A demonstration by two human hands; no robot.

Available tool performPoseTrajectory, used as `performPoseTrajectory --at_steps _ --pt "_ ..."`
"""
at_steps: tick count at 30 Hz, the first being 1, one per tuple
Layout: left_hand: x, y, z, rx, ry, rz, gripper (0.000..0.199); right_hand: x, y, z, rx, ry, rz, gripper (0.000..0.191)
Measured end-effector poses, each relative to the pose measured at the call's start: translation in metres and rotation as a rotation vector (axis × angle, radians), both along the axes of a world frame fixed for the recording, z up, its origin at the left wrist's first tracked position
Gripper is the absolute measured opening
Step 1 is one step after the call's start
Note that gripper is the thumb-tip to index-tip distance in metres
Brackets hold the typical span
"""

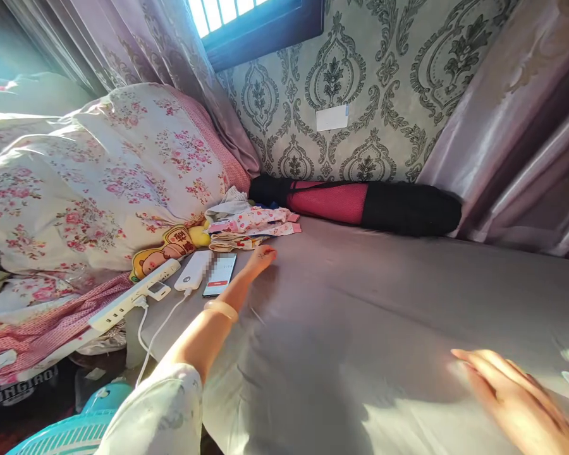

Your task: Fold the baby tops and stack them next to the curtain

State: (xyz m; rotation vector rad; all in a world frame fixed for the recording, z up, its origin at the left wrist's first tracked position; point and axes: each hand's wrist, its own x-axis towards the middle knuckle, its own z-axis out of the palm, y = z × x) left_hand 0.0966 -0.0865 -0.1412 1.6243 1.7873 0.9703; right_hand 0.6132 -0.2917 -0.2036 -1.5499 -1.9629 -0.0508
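My left hand (264, 254) reaches forward over the grey sheet (360, 303), close to the front of a pile of small printed clothes (251, 221). Its fingers curl away from the camera, and whether they hold anything is hidden. A pale bangle (222, 309) circles the left wrist. Just left of that forearm lie a phone (219, 275) with its screen lit and a white power bank (193, 270) with a cable. At the lower right, my right hand (507, 385) is over the sheet with its fingers stretched out and nothing in it.
A black and red mesh roll (332, 202) lies along the patterned wall. At the left are a floral quilt (90, 170), a yellow plush (157, 256), a white power strip (135, 296) with cables, and a turquoise fan (71, 433) below the bed's edge.
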Motion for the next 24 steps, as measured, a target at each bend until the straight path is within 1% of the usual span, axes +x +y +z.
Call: performPoseTrajectory --at_steps 3,5,6,7,8,10,12,15,18,21,24 --pt "-0.031 0.003 0.012 0.071 0.138 0.111 0.016 -0.039 0.004 0.001 -0.044 0.002 0.066 0.015" --pt "-0.050 0.007 0.025 0.136 0.303 0.194 0.018 -0.053 0.004 0.001 -0.050 0.002 0.057 0.017" --pt "-0.059 0.009 0.032 0.165 0.376 0.233 0.019 -0.056 0.004 0.000 -0.043 0.000 0.042 0.018" --pt "-0.067 0.011 0.038 0.200 0.501 0.289 0.020 -0.057 0.003 0.000 -0.040 -0.004 0.029 0.019" --pt "-0.074 0.013 0.045 0.218 0.558 0.329 0.023 -0.057 0.002 -0.001 -0.036 -0.010 0.018 0.020" --pt "-0.087 0.017 0.055 0.223 0.645 0.392 0.028 -0.057 0.001 -0.002 -0.034 -0.024 0.005 0.023" --pt "-0.095 0.020 0.060 0.191 0.689 0.409 0.033 -0.057 -0.001 0.000 -0.035 -0.047 -0.006 0.026" --pt "-0.099 0.024 0.057 0.138 0.756 0.368 0.034 -0.059 -0.001 0.003 -0.027 -0.094 -0.038 0.028" --pt "-0.095 0.027 0.046 0.123 0.807 0.310 0.029 -0.061 -0.002 0.006 -0.030 -0.133 -0.057 0.028" --pt "-0.082 0.027 0.033 0.136 0.871 0.243 0.027 -0.063 -0.004 0.009 -0.032 -0.147 -0.062 0.027" --pt "-0.061 0.023 0.024 0.175 0.945 0.160 0.029 -0.067 -0.005 0.013 -0.030 -0.145 -0.059 0.028"
